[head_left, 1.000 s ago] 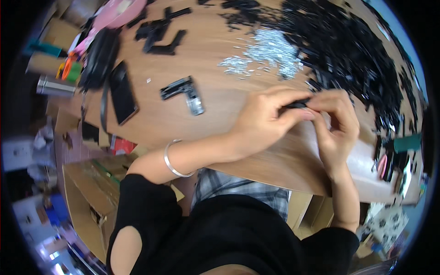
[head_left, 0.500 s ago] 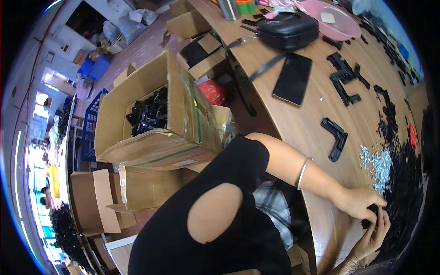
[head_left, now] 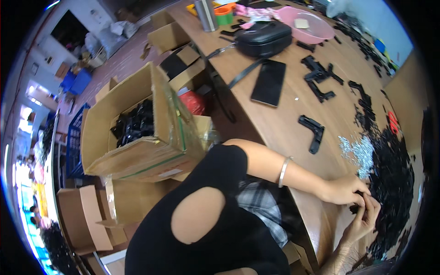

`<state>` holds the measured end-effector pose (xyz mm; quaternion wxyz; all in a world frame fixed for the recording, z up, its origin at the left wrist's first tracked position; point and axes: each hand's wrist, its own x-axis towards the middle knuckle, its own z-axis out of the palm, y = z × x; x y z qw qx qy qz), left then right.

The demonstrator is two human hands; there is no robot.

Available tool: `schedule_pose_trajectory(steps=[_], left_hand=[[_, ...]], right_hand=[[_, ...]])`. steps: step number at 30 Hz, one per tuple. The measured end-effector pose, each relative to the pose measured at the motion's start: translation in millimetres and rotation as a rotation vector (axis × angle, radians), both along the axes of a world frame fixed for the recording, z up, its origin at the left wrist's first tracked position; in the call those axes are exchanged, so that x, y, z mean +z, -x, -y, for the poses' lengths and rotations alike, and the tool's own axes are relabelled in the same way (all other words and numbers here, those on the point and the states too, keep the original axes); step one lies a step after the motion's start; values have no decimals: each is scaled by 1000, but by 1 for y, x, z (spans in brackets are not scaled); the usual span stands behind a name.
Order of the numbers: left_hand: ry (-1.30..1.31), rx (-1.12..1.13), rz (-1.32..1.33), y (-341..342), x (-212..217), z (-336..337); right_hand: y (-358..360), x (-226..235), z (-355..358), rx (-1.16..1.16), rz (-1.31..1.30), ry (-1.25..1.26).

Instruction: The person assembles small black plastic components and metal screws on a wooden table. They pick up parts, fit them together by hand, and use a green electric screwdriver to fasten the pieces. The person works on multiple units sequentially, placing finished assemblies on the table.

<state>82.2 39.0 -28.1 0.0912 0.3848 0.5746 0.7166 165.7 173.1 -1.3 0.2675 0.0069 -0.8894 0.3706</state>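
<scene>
My left hand (head_left: pixel 344 189) and my right hand (head_left: pixel 365 219) meet at the table's near right, fingers closed together around a small black part (head_left: pixel 356 208) that is mostly hidden between them. A silver bangle (head_left: pixel 284 170) sits on my left forearm. Just beyond the hands lies a big heap of black plastic parts (head_left: pixel 393 170), with a patch of small silver screws (head_left: pixel 356 152) beside it. A black L-shaped bracket (head_left: pixel 312 131) lies alone farther up the wooden table (head_left: pixel 293 119).
A black phone (head_left: pixel 269 82), a black bag (head_left: pixel 263 38), a pink bowl (head_left: pixel 308 24) and more black brackets (head_left: pixel 321 75) lie toward the far end. On the floor to my left stand an open cardboard box (head_left: pixel 151 151) of black parts and other cartons.
The view has swung left and away from the table, bringing the floor and cartons into sight. Both hands stay together on the small black part.
</scene>
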Motion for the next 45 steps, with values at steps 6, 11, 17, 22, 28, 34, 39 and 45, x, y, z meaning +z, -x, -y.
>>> schedule_pose_trajectory(steps=[6, 11, 17, 22, 28, 34, 39, 45], left_hand=[[253, 301, -494, 29, 3, 62], [815, 671, -459, 77, 23, 153], [1101, 726, -749, 111, 20, 170], [1156, 816, -483, 139, 18, 127], [1267, 669, -567, 176, -2, 128], [1114, 639, -346, 192, 6, 156], [628, 640, 21, 185, 23, 176], [181, 388, 144, 122, 51, 111]], right_hand=[[0, 19, -14, 155, 127, 320], [-2, 35, -32, -14, 51, 80], [-13, 58, -61, -141, -7, 194], [-32, 65, -127, -511, -211, -18], [-44, 51, -169, -924, 96, -323], [-45, 33, -190, -922, 450, -316], [-30, 20, -189, -906, 651, -253], [-29, 14, -197, -914, 538, -299]])
